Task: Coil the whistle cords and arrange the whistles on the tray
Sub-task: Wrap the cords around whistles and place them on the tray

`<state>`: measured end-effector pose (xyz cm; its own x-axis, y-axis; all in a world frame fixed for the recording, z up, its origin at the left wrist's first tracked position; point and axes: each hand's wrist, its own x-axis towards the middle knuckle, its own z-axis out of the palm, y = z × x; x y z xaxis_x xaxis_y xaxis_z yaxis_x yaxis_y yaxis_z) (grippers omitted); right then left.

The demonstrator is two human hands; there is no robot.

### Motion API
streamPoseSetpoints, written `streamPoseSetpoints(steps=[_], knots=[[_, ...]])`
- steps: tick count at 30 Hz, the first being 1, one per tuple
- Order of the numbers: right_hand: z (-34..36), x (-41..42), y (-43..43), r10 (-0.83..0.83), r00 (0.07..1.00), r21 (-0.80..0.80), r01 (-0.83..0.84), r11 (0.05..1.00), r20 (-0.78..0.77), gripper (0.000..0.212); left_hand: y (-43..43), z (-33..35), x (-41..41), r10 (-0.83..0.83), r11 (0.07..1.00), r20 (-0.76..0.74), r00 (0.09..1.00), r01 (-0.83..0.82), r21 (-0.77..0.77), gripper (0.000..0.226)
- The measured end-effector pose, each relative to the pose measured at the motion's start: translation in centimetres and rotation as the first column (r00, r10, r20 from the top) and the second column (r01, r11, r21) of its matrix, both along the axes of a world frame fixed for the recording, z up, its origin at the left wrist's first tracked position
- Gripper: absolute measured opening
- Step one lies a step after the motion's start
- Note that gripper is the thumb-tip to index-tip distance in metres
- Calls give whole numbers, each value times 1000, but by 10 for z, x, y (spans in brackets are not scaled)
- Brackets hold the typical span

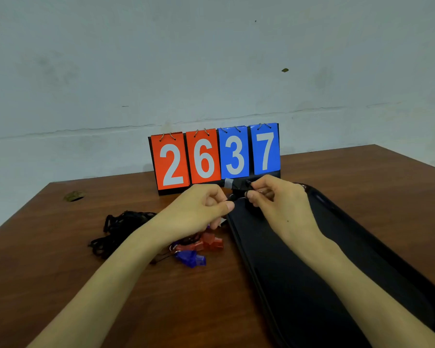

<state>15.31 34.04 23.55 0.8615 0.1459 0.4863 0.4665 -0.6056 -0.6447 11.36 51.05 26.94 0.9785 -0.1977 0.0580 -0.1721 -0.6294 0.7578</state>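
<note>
We see a brown wood worktop [60, 285]. On it: black tray [274, 285] right, flip scoreboard [214, 159] at back, black cord tangle [118, 229] left, red whistles [209, 242] and blue whistle [191, 258] beside the tray, greenish mark [73, 196] far left.

flip scoreboard [214, 156], red cards reading 2 and 6, blue cards 3 and 7

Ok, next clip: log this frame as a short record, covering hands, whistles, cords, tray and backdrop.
left hand: pinches a black cord above the tray's far end
right hand: pinches the cord too; whistle on it unclear
tray: black, on the table, right side
loose whistles: red whistles and blue whistle, left of tray
cord pile: black, tangled, further left
scoreboard: 26 red, 37 blue
</note>
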Motion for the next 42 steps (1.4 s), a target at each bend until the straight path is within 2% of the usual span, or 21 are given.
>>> streamPoseSetpoints(steps=[3, 8, 11, 15, 23, 25, 29, 32, 34, 37, 40, 42], knots=[[1, -2, 0, 62, 998, -144, -65, 987, -25, 17, 4, 5, -1, 4, 1000, 27, 1000, -4, 13, 18], [3, -7, 4, 279, 950, -238, -305, 922, -137, 13, 14, 11, 0, -3, 999, 81, 997, -1, 51, 15], [3, -10, 6, 386, 898, -156, -421, 894, -209, 8, 20, 12, 1, 31, 999, 111, 993, -35, 38, 17], [7, -14, 7, 500, 833, 34, -507, 861, -237, 6, 26, 9, 4, 64, 998, 65, 996, -65, 1, 26], [13, -13, 4, 578, 784, 310, -504, 806, -229, 11, 21, 5, 7, 45, 991, -84, 995, -55, -124, 45], [15, -13, 3, 573, 792, 392, -469, 792, -210, 12, 20, 4, 7, 12, 991, -107, 994, -26, -132, 42], [16, -10, 1, 529, 827, 512, -377, 772, -189, 11, 15, -1, 6, 26, 987, -40, 999, -33, -157, 37], [13, -5, 1, 440, 873, 565, -258, 784, -211, 9, 11, -4, 7, 25, 987, 18, 1000, -22, -156, 34], [12, -2, -1, 354, 909, 581, -169, 796, -220, 9, 8, -7, 7, 23, 996, 59, 998, -17, -91, 32], [8, 3, -3, 200, 959, 483, -81, 872, -199, 6, 2, -13, 6, -12, 1000, 102, 995, 10, 24, 27], [1, 2, -1, 78, 989, 267, -43, 963, -125, 5, -3, -14, 2, -46, 994, 110, 993, 35, 104, 24], [-2, 1, 0, 64, 993, 121, -53, 991, -94, 9, -4, -11, 1, -49, 989, 143, 989, 28, 143, 24]])
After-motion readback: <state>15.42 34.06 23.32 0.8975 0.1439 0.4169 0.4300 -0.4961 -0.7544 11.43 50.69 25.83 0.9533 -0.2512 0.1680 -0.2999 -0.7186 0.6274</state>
